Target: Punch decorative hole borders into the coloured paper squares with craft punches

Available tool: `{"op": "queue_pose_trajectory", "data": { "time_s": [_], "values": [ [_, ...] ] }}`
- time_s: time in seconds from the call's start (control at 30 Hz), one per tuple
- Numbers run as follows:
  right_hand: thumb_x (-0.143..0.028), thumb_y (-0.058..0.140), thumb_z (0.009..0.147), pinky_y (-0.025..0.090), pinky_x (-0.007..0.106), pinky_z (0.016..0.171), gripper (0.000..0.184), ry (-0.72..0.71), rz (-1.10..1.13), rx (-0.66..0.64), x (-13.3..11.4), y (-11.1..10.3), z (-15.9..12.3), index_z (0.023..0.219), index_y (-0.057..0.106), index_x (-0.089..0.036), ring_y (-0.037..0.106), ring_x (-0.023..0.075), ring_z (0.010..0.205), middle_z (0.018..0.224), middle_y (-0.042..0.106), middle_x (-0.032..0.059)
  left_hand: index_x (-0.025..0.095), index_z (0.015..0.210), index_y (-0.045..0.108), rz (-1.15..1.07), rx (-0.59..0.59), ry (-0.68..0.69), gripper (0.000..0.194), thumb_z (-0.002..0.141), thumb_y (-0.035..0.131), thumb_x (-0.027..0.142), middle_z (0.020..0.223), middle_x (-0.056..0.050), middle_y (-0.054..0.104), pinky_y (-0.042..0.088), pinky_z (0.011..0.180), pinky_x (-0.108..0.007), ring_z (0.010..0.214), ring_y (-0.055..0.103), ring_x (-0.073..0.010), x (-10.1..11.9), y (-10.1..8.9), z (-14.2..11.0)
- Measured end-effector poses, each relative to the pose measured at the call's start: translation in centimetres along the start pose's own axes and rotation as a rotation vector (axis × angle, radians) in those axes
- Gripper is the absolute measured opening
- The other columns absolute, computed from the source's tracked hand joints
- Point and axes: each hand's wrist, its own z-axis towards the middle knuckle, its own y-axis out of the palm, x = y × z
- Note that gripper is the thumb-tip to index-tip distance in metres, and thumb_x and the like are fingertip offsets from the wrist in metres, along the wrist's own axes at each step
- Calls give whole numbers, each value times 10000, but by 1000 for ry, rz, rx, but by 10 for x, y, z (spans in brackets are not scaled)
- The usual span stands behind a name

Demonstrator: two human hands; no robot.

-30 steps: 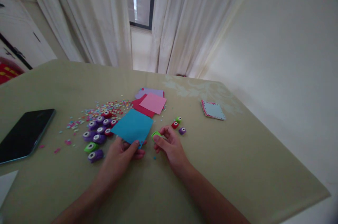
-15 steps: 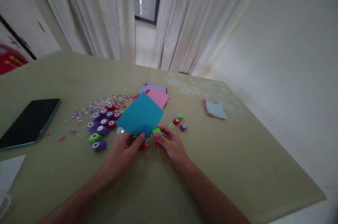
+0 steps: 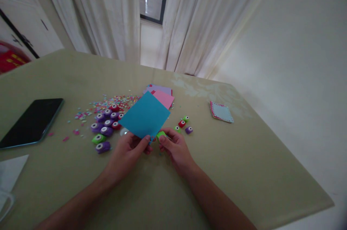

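My left hand (image 3: pixel 132 148) pinches a square sheet of blue paper (image 3: pixel 145 114) by its lower corner, thumb on top. Small blue bits show by the thumb. Close by on the right, my right hand (image 3: pixel 175 147) grips a small green craft paper punch (image 3: pixel 161 135) beside the sheet's lower right edge. Fingers partly cover the punch, so I cannot tell whether the paper is inside it. Pink paper (image 3: pixel 164 98) and lilac paper (image 3: pixel 162 89) lie behind the blue sheet. Beyond my right hand are several smaller punches (image 3: pixel 181 124) in green, red and purple.
Several purple, red and green paper punches (image 3: pixel 107 123) cluster left of the sheet, with colourful confetti (image 3: pixel 119 100) scattered behind them. A dark tablet (image 3: pixel 32 121) lies far left, near white paper (image 3: pixel 11 170). A pale card with a punched pink border (image 3: pixel 221 112) lies on the right.
The view has shifted slightly. The green punch has tilted a little in my right hand, and the blue sheet has turned slightly. Both hands keep their holds.
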Motion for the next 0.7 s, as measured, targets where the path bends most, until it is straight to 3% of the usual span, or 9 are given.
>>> {"op": "queue_pose_trajectory", "data": {
  "time_s": [0.33,0.5,0.7],
  "values": [
    [-542,947,688,449,257,614,449,-25,-27,9,2,-1,2,939,774,-213,556,129,649,842,739,11,179,769,723,94,0,1,333,827,741,506,667,-74,786,568,586,-317,637,759,-261,-3,2,0],
    [-455,989,612,407,261,619,434,-29,-57,62,-2,0,2,893,759,-217,539,135,653,778,690,-12,193,837,734,119,-31,71,257,867,717,448,713,-50,798,566,587,-299,645,758,-244,-5,3,0],
    [-427,991,582,434,302,687,419,-38,-108,-15,-11,4,-1,826,726,-212,562,168,694,766,677,-6,204,749,719,195,-58,83,296,910,692,451,695,-50,783,547,600,-299,661,753,-247,-9,1,1]
  ]
}}
